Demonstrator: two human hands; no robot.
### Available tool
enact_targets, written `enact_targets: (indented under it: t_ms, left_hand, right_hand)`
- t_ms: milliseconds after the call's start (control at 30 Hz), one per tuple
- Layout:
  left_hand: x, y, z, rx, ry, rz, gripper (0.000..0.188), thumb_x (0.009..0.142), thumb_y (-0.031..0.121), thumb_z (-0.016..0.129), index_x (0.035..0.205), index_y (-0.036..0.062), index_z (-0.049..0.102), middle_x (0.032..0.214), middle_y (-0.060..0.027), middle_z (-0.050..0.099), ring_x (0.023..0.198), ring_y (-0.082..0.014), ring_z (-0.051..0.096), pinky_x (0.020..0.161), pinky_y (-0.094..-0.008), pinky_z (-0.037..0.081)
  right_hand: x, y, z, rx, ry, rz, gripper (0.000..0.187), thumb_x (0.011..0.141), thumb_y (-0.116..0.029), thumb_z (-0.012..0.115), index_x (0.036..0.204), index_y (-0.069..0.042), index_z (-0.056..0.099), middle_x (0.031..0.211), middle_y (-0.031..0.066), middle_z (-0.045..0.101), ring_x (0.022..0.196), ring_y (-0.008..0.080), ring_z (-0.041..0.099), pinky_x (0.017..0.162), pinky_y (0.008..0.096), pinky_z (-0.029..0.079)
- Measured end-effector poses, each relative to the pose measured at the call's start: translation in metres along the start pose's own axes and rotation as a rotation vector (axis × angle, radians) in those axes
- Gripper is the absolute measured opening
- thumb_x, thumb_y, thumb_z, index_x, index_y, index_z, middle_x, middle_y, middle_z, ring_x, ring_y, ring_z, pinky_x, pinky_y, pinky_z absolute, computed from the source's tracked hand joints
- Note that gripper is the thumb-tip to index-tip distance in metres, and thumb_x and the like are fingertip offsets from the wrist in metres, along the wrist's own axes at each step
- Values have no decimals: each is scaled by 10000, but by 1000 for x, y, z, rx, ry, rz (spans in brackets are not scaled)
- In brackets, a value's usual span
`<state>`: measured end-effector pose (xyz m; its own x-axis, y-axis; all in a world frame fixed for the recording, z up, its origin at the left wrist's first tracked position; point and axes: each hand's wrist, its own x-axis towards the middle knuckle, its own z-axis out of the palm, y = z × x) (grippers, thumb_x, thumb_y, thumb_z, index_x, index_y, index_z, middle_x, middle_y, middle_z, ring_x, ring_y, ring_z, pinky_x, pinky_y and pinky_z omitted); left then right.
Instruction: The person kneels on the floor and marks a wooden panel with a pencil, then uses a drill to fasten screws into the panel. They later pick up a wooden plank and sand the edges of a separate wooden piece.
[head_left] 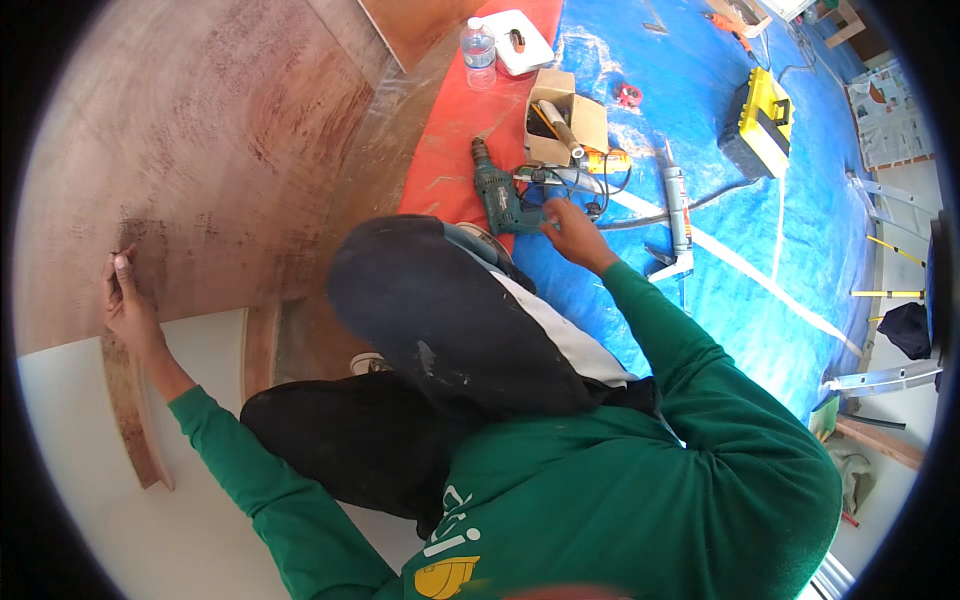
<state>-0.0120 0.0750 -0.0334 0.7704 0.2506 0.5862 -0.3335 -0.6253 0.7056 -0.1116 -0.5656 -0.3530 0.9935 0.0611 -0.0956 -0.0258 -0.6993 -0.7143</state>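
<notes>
Blue sheeting [740,230] and red sheeting [440,165], plastic-looking, scuffed and dusty, cover the floor; white bands cross the blue part.

Head view, items at the hands:
- Wooden panel [200,170]: broad, reddish-brown, swirling grain, dark smudges; at left, above two wooden strips [135,420].
- Left hand [130,300]: at the panel's lower edge, fingertips bunched together near its face; cannot tell whether anything small is pinched between them.
- Drill [497,190]: dark green casing, metal chuck pointing away from the person; located on the sheeting beside the person's bent knee.
- Right hand [578,237]: grasping the drill at the end of its handle.

Head view, surrounding items:
- Water bottle [479,55]: clear plastic, ribbed, printed label too small to read.
- White tray [535,55]: rounded corners, small orange-and-black object on it.
- Cardboard box [588,122]: open, flaps up, pale tube inside.
- Caulking gun [677,215]: slim, pale nozzle, grey cartridge with an illegible printed label.
- Toolbox [755,125]: yellow and black, boxy, handled.
- Red object [628,95]: small, rounded, kind unclear.
- Sweatshirt [600,500]: green cloth, white lettering, yellow hard-hat print, worn by the person.
</notes>
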Motion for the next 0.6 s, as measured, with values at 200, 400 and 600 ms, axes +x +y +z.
enact_targets:
  t_ms: [200, 400, 600]
  left_hand:
    - [-2, -14, 2, 7, 39, -34, 376, 1096, 239, 693, 1318, -64, 691, 1243, -186, 773, 1218, -232, 711, 1126, -355, 526]
    - [0, -17, 0, 9, 6, -21, 402, 1098, 246, 691, 1341, -75, 672, 1268, -210, 763, 1214, -225, 712, 1123, -342, 518]
    - [-9, -23, -9, 159, -52, -75, 430, 1103, 271, 684, 1363, -71, 667, 1260, -191, 763, 1218, -211, 702, 1105, -328, 522]
  right_hand:
    - [-12, 41, 23, -209, -41, -80, 537, 907, -117, 779, 1380, -5, 550, 1307, 226, 611, 1226, 438, 605, 1038, 531, 504]
    - [-12, 27, 31, -153, -107, -39, 536, 929, -141, 763, 1396, -8, 537, 1303, 229, 597, 1250, 453, 597, 1050, 538, 509]
    - [-55, 54, 34, -10, -62, 34, 405, 977, -136, 720, 1346, -26, 592, 1280, 214, 628, 1158, 401, 658, 996, 503, 547]
